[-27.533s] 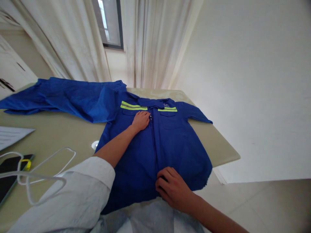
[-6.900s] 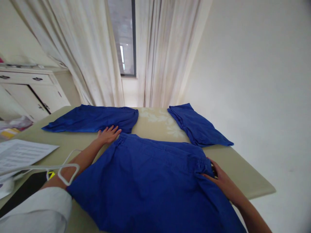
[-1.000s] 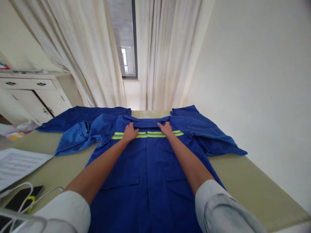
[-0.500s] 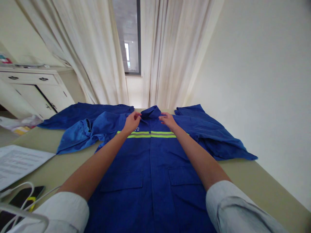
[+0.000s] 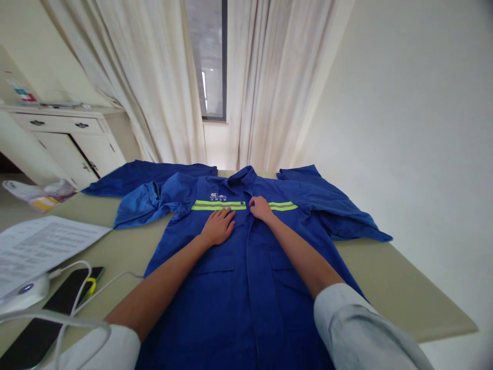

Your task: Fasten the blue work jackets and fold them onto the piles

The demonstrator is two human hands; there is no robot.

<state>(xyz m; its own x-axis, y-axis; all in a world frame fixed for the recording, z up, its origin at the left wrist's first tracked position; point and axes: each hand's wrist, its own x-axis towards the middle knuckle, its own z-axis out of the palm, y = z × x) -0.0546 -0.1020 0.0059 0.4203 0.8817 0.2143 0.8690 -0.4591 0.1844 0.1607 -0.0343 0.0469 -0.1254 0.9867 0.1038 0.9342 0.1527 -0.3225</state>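
Observation:
A blue work jacket (image 5: 227,313) lies spread front up, with its collar (image 5: 243,176) at the far end and its sleeves out to both sides. A yellow-green reflective stripe (image 5: 208,205) crosses the chest beneath a small white logo (image 5: 218,196). My left hand (image 5: 219,226) rests flat on the chest just under the stripe, fingers stretched out. With bent fingers my right hand (image 5: 260,208) pinches the edge of the front opening at stripe height, lifting it slightly. A small dark button (image 5: 242,203) shows on the stripe between the hands.
More folded dark blue cloth (image 5: 150,173) lies behind the jacket on the table (image 5: 389,272). To the left are printed papers (image 5: 50,246), a white device (image 5: 29,294) with cables, and a black phone (image 5: 46,324). A wall borders the right side.
Both hands have come down from the collar to the chest. The left now lies flat, and the right has taken hold of the front edge. The view has shifted slightly.

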